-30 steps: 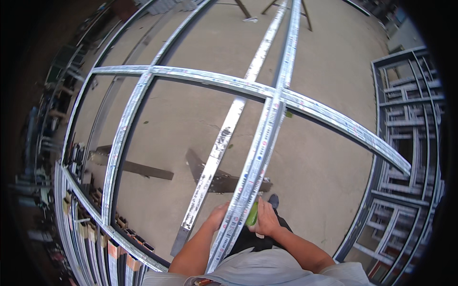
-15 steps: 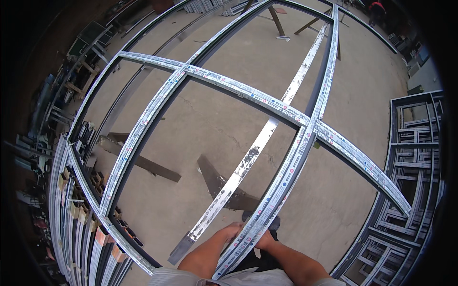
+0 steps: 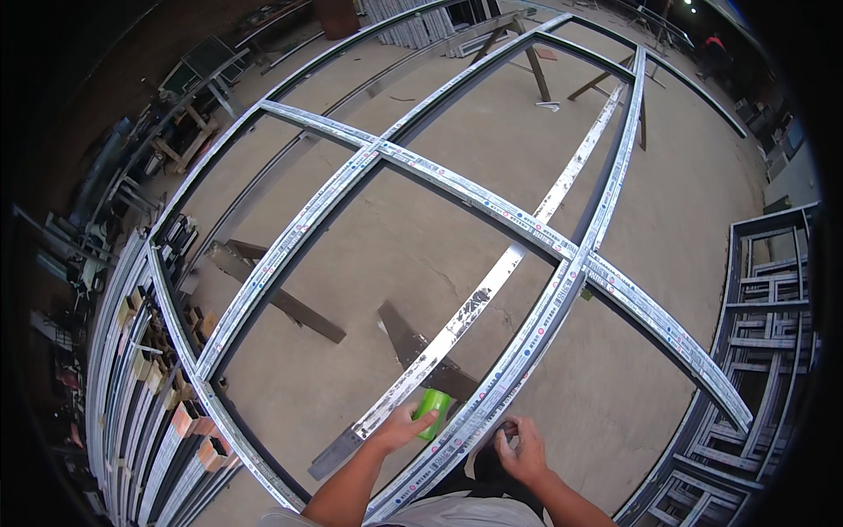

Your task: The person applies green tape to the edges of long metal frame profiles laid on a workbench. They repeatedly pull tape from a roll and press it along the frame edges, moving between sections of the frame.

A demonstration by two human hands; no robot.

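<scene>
My left hand (image 3: 399, 430) is closed around a bright green, rounded object (image 3: 432, 413), whose exact kind I cannot make out. It is inside the large window frame (image 3: 518, 347), just left of the frame's near bar, which is covered in printed protective film. On the other side of that bar is my right hand (image 3: 525, 450), its fingers curled together. Something dark shows at those fingertips; whether I grip it or it lies behind them is unclear. A white, scuffed strip (image 3: 452, 329) with a dark grey end runs beneath the frame, close to my left hand.
Dark support legs (image 3: 303, 316) stand under the frame on the concrete floor (image 3: 421, 237). Long stacked profiles (image 3: 132, 422) lie at the left. More assembled frames (image 3: 764, 351) are stacked at the right. A person in red (image 3: 713, 44) is far off at the upper right.
My hands were together at the near bar and are now apart on either side of it. The green object has come into sight in my left hand. The view has shifted slightly.
</scene>
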